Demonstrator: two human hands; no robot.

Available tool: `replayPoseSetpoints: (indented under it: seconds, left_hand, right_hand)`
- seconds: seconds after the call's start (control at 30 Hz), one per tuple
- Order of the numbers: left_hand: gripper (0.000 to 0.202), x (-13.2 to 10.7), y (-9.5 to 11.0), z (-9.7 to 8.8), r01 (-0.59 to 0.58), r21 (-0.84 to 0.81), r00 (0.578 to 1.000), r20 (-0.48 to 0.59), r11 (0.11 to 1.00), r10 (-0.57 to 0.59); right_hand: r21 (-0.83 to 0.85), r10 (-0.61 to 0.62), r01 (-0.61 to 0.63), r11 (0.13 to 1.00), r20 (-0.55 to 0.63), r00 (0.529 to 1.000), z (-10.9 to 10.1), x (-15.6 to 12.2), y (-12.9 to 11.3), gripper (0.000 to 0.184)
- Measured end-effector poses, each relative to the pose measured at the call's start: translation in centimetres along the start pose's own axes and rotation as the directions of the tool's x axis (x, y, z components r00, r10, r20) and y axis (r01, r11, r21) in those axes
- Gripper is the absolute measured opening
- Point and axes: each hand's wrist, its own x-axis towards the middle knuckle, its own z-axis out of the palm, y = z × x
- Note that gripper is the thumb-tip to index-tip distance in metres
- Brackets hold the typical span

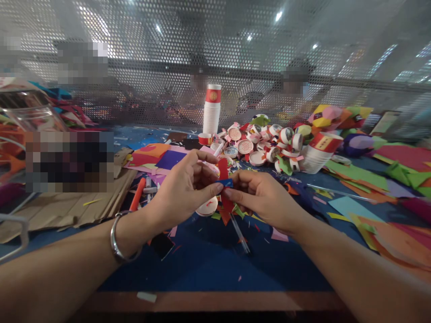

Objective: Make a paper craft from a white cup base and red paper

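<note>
Just above the table's middle, my left hand (183,186) and my right hand (266,195) meet at a small red paper piece (222,168) with a narrow blue strip (229,183) across it. The left thumb presses on the strip's left end, fingers curled behind. From the other side, my right thumb and fingers pinch the red paper by the strip. Parts of both pieces are hidden by the fingers. Beneath the hands lie a white round cup base (206,207) and a clear thin stick-like thing (240,235) pointing towards me.
Behind my hands are a tall stack of paper cups (211,116) and a heap of cut cup pieces (257,146). Another cup stack (318,154) leans at right, near coloured paper sheets (387,237). Flattened cardboard (84,206) and an orange marker (137,194) lie left.
</note>
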Motion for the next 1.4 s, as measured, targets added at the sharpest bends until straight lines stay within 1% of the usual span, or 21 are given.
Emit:
replayPoseSetpoints:
  seconds: [0.13,0.33,0.57,0.87,1.07,1.4]
  left_hand:
    - [0.043,0.0,-0.1,-0.1,0.009,-0.023,1.0,-0.02,1.0,-0.009]
    - [0.044,0.1,-0.3,-0.1,0.06,-0.059,0.997,-0.052,0.996,-0.063]
    - [0.042,0.1,-0.3,0.1,0.056,-0.089,0.996,-0.059,0.994,-0.061]
    - [0.037,0.0,-0.1,0.4,0.084,-0.14,0.993,-0.072,0.987,-0.095]
    - [0.035,-0.1,-0.2,0.6,0.094,-0.177,0.988,-0.103,0.98,-0.113]
    - [0.033,-0.1,-0.3,0.9,0.102,-0.283,0.983,-0.121,0.954,-0.141]
  right_hand:
    - [-0.035,-0.021,0.021,0.999,-0.011,1.0,0.0,0.1,0.1,0.029]
    - [-0.071,-0.022,0.02,0.997,-0.023,0.999,0.0,0.0,-0.2,0.033]
    - [-0.098,-0.03,0.026,0.995,-0.041,0.999,0.0,0.1,-0.1,0.037]
    - [-0.042,-0.018,0.016,0.999,-0.039,0.999,0.0,0.0,-0.2,0.035]
    - [0.005,-0.006,0.006,1.0,-0.023,1.0,0.0,0.0,-0.2,0.034]
    - [-0.021,0.027,-0.028,0.999,-0.042,0.999,0.0,0.1,-0.2,0.037]
